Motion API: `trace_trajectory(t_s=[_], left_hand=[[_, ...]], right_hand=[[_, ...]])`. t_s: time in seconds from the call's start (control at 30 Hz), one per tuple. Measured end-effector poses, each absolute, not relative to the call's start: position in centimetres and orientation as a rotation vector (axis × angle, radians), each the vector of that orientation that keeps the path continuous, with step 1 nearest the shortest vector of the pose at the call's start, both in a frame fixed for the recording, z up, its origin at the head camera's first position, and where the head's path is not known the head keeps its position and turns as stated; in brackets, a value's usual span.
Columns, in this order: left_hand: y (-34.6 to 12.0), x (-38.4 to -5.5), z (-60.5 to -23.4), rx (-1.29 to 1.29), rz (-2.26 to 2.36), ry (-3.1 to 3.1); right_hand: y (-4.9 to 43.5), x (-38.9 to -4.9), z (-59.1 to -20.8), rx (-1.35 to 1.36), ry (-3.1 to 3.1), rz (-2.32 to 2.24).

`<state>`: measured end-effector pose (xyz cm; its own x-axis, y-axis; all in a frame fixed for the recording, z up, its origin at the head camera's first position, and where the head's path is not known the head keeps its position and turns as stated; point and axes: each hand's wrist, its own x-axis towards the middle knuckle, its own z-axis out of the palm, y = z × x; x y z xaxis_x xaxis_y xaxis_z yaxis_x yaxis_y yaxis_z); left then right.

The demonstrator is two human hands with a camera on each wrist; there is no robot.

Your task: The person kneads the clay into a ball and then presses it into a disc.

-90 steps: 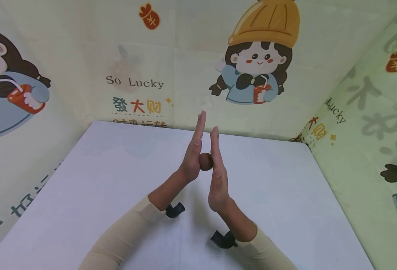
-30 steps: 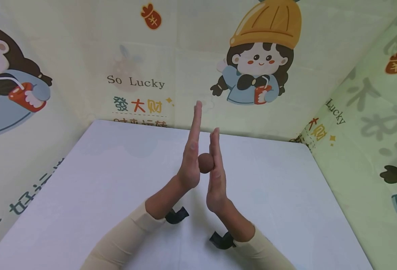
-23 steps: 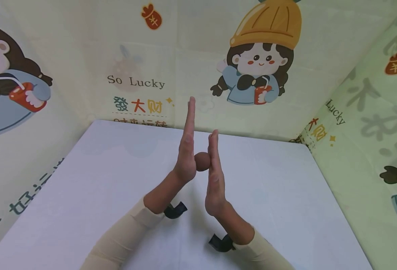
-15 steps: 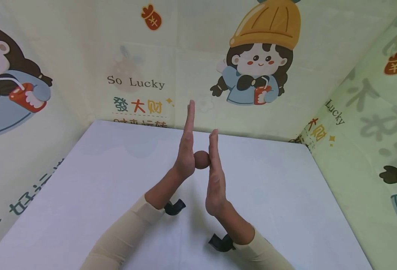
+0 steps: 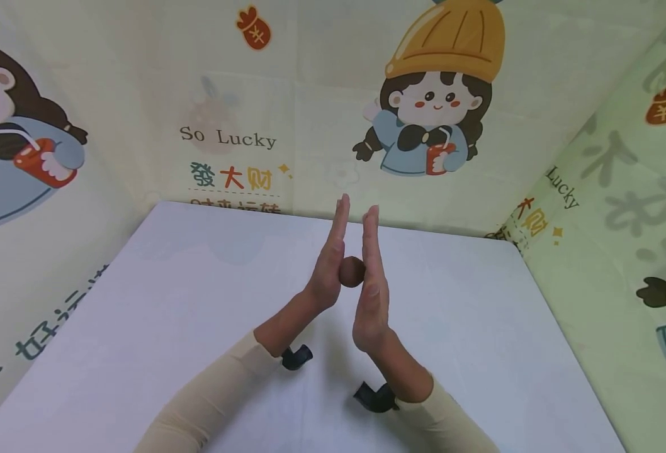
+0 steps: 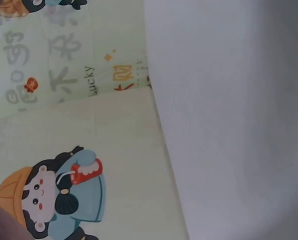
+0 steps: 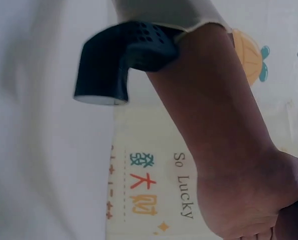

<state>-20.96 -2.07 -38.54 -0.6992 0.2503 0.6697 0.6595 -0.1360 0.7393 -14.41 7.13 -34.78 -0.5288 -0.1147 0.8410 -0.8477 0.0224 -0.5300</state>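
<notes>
A small brown ball [image 5: 352, 272] sits between two upright palms above the table in the head view. My left hand [image 5: 327, 272] presses it from the left, fingers straight and pointing away from me. My right hand [image 5: 372, 296] lies flat against its other side, its fingers also straight. The fingertips of both hands reach about equally far forward. In the right wrist view the left hand [image 7: 249, 195] and its forearm show, with part of the dark ball [image 7: 293, 222] in the lower corner. The left wrist view catches only a blurred bit of skin at its lower left corner.
Under the hands spreads a white table [image 5: 208, 283]. Patterned cloth walls [image 5: 321, 75] with cartoon figures and lettering stand behind it and at both sides. Black curved mounts [image 5: 297, 357] are on both wrists, below the beige sleeves [image 5: 214, 390].
The left hand has slid back towards me and to the right, while the right hand has moved slightly forward and right. The ball has shifted right between the palms.
</notes>
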Motion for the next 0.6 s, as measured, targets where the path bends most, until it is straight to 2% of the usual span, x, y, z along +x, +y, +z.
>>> trace_trajectory(t_s=[0.6], left_hand=[[-0.5,-18.7,-39.7,-1.139,-1.943,-1.849]], right_hand=[[8.7,-15.4,-33.8,0.93,-1.668,1.587]])
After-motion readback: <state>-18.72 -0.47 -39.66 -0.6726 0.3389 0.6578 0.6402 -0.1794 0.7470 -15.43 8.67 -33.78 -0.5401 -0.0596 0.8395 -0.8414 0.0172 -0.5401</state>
